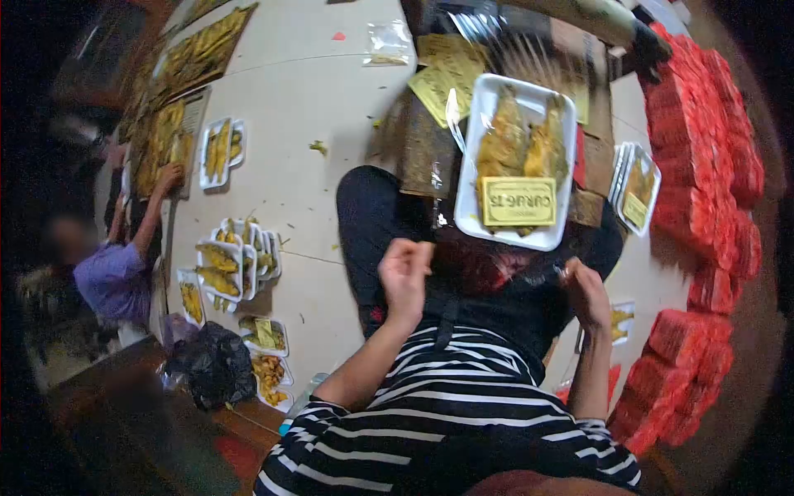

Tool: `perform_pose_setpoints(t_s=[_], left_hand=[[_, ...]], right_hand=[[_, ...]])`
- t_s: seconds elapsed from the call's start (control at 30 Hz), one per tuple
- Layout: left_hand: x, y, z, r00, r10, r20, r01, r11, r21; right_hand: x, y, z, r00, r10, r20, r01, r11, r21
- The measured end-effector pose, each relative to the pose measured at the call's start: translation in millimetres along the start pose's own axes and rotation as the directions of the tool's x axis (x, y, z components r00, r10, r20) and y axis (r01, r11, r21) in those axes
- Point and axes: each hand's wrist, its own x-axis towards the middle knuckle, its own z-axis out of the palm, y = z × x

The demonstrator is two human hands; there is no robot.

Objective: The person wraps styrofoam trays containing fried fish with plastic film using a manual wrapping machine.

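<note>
A white foam tray (469,194) with two yellowish fish-like pieces under clear film and a yellow printed label (518,202) lies in front of me. My left hand (404,271) is at its lower left, not touching it, with fingers curled together; whatever they hold is too small to make out. Beyond the tray's lower right corner, my right hand (584,285) has its fingertips pinched on what looks like clear plastic film (542,273) over my lap. Upper left of the tray are a white plastic fork (452,112) and loose yellow labels (438,89).
Stacked filled trays (236,260) stand on the left floor, with a black plastic bag (211,364) below them. More trays (635,188) lean at the right, beside red wrapped bundles (691,149). At far left, a person in purple (116,281) reaches toward fish-filled racks (169,145).
</note>
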Motion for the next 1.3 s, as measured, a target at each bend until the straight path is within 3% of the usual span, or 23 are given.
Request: perform_pose_setpoints(t_s=[0.03,0.07,0.1,0.13,0.23,0.27,0.33,0.37,0.4,0.5,0.57,0.63,0.67,0.7,0.77,0.83,0.9,0.97,1.03,1.1,1.17,1.23,1.3], left_hand=[[-2.9,9.3,14.0,0.954,-0.087,0.286,0.1,0.995,-0.031],[1.7,5.5,24.2,0.909,-0.208,0.362,0.242,0.969,-0.049],[11.0,1.1,33.9,0.843,-0.32,0.433,0.378,0.924,-0.053],[28.5,-8.3,42.5,0.892,-0.339,0.298,0.373,0.926,-0.064],[33.8,1.9,49.3,0.98,0.097,0.173,-0.117,0.987,0.108],[30.7,-2.7,49.3,0.973,0.185,0.139,-0.189,0.982,0.021],[16.4,-4.5,48.5,0.965,-0.037,0.259,0.107,0.959,-0.263],[8.7,-6.1,47.3,0.932,-0.137,0.337,0.266,0.888,-0.376],[2.5,-8.6,46.4,0.913,-0.182,0.365,0.333,0.849,-0.41],[-1.3,-12.8,45.4,0.939,0.007,0.344,0.022,0.997,-0.078],[1.2,-7.1,45.1,0.953,0.063,0.295,-0.086,0.994,0.064],[5.0,-13.0,38.9,0.952,0.094,0.291,-0.16,0.964,0.213],[8.1,-17.0,31.1,0.963,0.023,0.267,-0.076,0.979,0.191],[13.6,-20.2,20.7,0.967,-0.05,0.249,0.007,0.985,0.17],[28.0,-24.9,6.6,0.988,-0.063,0.139,0.092,0.972,-0.215],[28.1,-42.8,-0.9,0.952,-0.243,0.184,0.303,0.828,-0.471],[28.9,-72.2,12.6,0.897,-0.339,0.284,0.428,0.829,-0.36],[5.3,-97.6,24.9,0.742,-0.497,0.45,0.67,0.56,-0.487],[-11.0,-99.5,37.7,0.634,-0.489,0.599,0.761,0.534,-0.369],[-11.7,-87.3,31.5,0.598,-0.374,0.709,0.769,0.517,-0.375],[5.5,-54.4,27.8,0.541,-0.306,0.783,0.828,0.355,-0.433],[12.0,-60.1,30.6,0.668,-0.351,0.656,0.631,0.734,-0.25],[17.6,-55.0,42.6,0.829,-0.312,0.464,0.269,0.95,0.159]], right_hand=[[-0.7,-6.3,0.3,0.988,0.132,-0.076,-0.14,0.983,-0.119],[4.1,-6.6,8.5,0.99,0.101,-0.096,-0.108,0.992,-0.069],[10.1,-7.8,8.2,0.989,0.145,-0.022,-0.144,0.989,0.037],[12.7,-9.1,8.6,0.983,0.171,0.061,-0.178,0.974,0.14],[17.1,-4.3,39.8,0.995,0.015,-0.097,0.026,0.915,0.404],[17.9,-0.5,39.6,0.993,0.007,-0.118,0.074,0.74,0.669],[27.2,10.6,39.0,0.997,-0.058,-0.056,0.073,0.346,0.936],[32.1,21.7,50.7,0.97,0.145,-0.195,0.113,0.441,0.89],[29.9,45.0,63.0,0.984,0.133,-0.122,0.05,0.45,0.891],[17.1,42.1,104.3,0.987,0.158,0.017,-0.076,0.374,0.924],[7.7,4.6,103.0,0.999,0.036,-0.013,0.0,0.319,0.948],[13.7,-1.5,99.2,0.992,0.095,-0.087,-0.013,0.746,0.665],[10.6,-3.7,102.3,0.978,0.097,-0.187,0.02,0.84,0.542],[4.5,-4.9,98.2,0.979,0.101,-0.179,0.011,0.845,0.535],[-3.6,-7.9,78.9,0.984,0.099,-0.148,-0.012,0.866,0.5],[-12.4,9.6,82.5,0.987,0.117,-0.111,-0.033,0.82,0.572],[-12.6,35.8,88.1,0.992,0.124,0.012,-0.092,0.665,0.741],[-12.8,58.8,94.6,0.984,0.147,0.103,-0.172,0.604,0.778],[-11.4,56.0,106.6,0.985,0.172,-0.002,-0.109,0.632,0.767],[-5.4,95.6,77.5,0.982,0.186,-0.027,-0.165,0.923,0.347],[-3.2,105.4,65.1,0.988,0.14,-0.073,-0.145,0.987,-0.072],[-3.1,81.0,65.0,0.994,0.035,-0.099,-0.072,0.911,-0.405],[1.9,57.7,69.7,0.903,-0.4,-0.159,0.298,0.847,-0.44]])
